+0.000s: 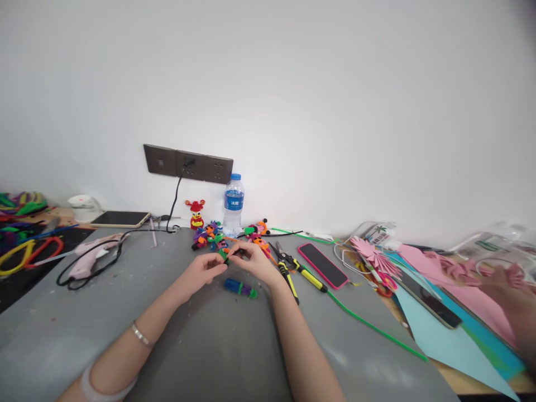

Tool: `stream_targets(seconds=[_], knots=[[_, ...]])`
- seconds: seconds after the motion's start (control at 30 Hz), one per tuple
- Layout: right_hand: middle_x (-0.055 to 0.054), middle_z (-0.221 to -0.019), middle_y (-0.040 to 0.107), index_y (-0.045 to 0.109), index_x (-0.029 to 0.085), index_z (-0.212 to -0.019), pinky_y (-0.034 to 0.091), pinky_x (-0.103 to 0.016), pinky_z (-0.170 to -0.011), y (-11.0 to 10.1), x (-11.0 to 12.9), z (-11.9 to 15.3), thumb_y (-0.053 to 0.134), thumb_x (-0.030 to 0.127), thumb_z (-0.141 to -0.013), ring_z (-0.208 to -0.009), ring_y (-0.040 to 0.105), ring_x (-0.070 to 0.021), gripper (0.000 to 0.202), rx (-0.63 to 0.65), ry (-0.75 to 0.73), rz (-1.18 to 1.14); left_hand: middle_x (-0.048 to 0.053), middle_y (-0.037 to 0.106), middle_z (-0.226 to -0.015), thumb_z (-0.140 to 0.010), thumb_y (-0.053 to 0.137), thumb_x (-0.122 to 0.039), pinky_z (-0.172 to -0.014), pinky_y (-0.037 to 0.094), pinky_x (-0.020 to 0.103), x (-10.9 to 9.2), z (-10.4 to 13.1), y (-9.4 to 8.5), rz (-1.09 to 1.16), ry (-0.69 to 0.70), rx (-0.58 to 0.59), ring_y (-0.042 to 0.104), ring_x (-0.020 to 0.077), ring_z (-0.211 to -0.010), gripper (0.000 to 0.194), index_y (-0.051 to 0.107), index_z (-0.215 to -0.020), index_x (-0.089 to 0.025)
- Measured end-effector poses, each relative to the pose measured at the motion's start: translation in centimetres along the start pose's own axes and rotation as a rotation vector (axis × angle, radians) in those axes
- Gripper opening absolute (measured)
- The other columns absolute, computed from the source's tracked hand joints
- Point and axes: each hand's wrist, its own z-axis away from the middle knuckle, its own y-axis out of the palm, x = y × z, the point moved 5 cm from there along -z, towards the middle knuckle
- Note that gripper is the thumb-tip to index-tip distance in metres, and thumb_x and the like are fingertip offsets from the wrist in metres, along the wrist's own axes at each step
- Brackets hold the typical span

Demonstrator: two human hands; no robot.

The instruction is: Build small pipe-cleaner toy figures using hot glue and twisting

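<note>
Over the middle of the grey table my left hand (205, 270) and my right hand (254, 262) nearly meet, fingertips pinched. Between them is a small black-and-green pipe cleaner piece (226, 260), partly hidden by the fingers. Just below lies a blue and purple pipe cleaner bundle (238, 287) with a green end. Behind my hands sit several colourful pipe cleaner figures (209, 234). Right of my right hand rest yellow-and-black pliers (307, 273), and a second yellow-and-black handled tool (288, 281) is beside my wrist.
A water bottle (233, 205) and a red figure (195, 215) stand by the wall. Left are a pink glue gun (90, 258) with a black cord and a phone (120, 218). Right are a pink-cased phone (322, 266), a green pipe cleaner (372, 325), coloured paper (444, 340) and another person's hand (505, 293).
</note>
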Motion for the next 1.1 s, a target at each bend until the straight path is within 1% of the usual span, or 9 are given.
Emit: stream_targets(seconds=[0.1, 0.23, 0.5, 0.63, 0.73, 0.87, 0.97, 1.03, 1.1], knots=[[-0.003, -0.081, 0.065, 0.067, 0.017, -0.082, 0.042, -0.027, -0.067, 0.0, 0.1, 0.0, 0.063, 0.028, -0.082, -0.072, 0.055, -0.0151, 0.013, 0.015, -0.001, -0.012, -0.007, 0.036, -0.058, -0.076, 0.065, -0.048, -0.045, 0.020, 0.020, -0.1, 0.0, -0.1, -0.003, -0.013, -0.002, 0.028, 0.0069, -0.046, 0.033, 0.054, -0.069, -0.018], [-0.003, -0.082, 0.065, 0.066, 0.017, -0.081, 0.042, -0.028, -0.070, 0.2, 0.3, -0.1, 0.063, 0.029, -0.082, -0.076, 0.057, -0.0163, 0.012, -0.020, -0.019, -0.022, -0.008, 0.033, -0.055, -0.075, 0.065, -0.051, -0.047, 0.022, 0.021, -0.4, 0.1, -0.6, -0.001, 0.003, -0.061, 0.029, 0.0071, -0.046, 0.037, 0.050, -0.065, -0.018], [-0.002, -0.074, 0.061, 0.062, 0.018, -0.074, 0.043, -0.028, -0.066, 0.6, 1.4, -0.3, 0.062, 0.028, -0.080, -0.069, 0.054, -0.0152, 0.012, -0.188, -0.031, -0.017, -0.010, 0.028, -0.052, -0.068, 0.071, -0.055, -0.045, 0.020, 0.020, -0.7, 0.1, -0.5, 0.273, 0.011, -0.198, 0.024, 0.0055, -0.045, 0.047, 0.042, -0.061, -0.019], [-0.003, -0.074, 0.061, 0.060, 0.018, -0.073, 0.044, -0.028, -0.066, 1.6, 1.5, -0.5, 0.060, 0.028, -0.080, -0.069, 0.054, -0.0157, 0.012, -0.241, -0.048, -0.031, -0.009, 0.028, -0.055, -0.067, 0.074, -0.052, -0.045, 0.022, 0.020, -0.8, 0.2, -0.4, 0.391, 0.058, -0.282, 0.023, 0.0055, -0.047, 0.047, 0.042, -0.060, -0.018], [-0.002, -0.072, 0.059, 0.060, 0.018, -0.075, 0.044, -0.028, -0.067, 2.5, 1.2, -0.7, 0.059, 0.029, -0.080, -0.068, 0.053, -0.0154, 0.012, -0.278, -0.053, -0.046, -0.009, 0.028, -0.055, -0.066, 0.074, -0.052, -0.045, 0.023, 0.019, -0.7, 0.2, -0.7, 0.431, 0.090, -0.354, 0.023, 0.0058, -0.047, 0.046, 0.044, -0.060, -0.018], [-0.002, -0.072, 0.057, 0.060, 0.018, -0.078, 0.043, -0.027, -0.065, 2.9, 0.6, -0.8, 0.060, 0.032, -0.081, -0.068, 0.051, -0.0152, 0.014, -0.264, -0.042, -0.072, -0.009, 0.030, -0.053, -0.066, 0.074, -0.052, -0.044, 0.023, 0.019, -0.3, 0.2, -1.1, 0.418, 0.102, -0.409, 0.024, 0.0060, -0.047, 0.044, 0.047, -0.061, -0.018], [-0.001, -0.070, 0.056, 0.061, 0.018, -0.075, 0.039, -0.026, -0.062, 2.4, 0.4, -0.8, 0.060, 0.037, -0.083, -0.064, 0.048, -0.0142, 0.021, -0.238, -0.013, -0.071, -0.009, 0.029, -0.053, -0.070, 0.071, -0.051, -0.044, 0.023, 0.019, -0.2, 0.3, -1.2, 0.368, 0.103, -0.406, 0.024, 0.0060, -0.046, 0.044, 0.045, -0.060, -0.018], [0.000, -0.066, 0.053, 0.060, 0.017, -0.071, 0.036, -0.026, -0.058, 1.9, 0.3, -0.8, 0.060, 0.041, -0.082, -0.061, 0.045, -0.0133, 0.026, -0.240, 0.019, -0.091, -0.009, 0.028, -0.053, -0.073, 0.069, -0.050, -0.044, 0.022, 0.019, -0.3, 0.3, -1.2, 0.297, 0.109, -0.407, 0.024, 0.0063, -0.046, 0.042, 0.046, -0.060, -0.018], [0.001, -0.063, 0.051, 0.058, 0.017, -0.067, 0.034, -0.025, -0.056, 1.6, 0.2, -0.7, 0.063, 0.044, -0.080, -0.059, 0.043, -0.0125, 0.030, -0.221, 0.063, -0.129, -0.008, 0.031, -0.052, -0.075, 0.067, -0.049, -0.043, 0.021, 0.020, -0.5, 0.5, -1.4, 0.183, 0.119, -0.422, 0.025, 0.0069, -0.046, 0.037, 0.051, -0.062, -0.018]])
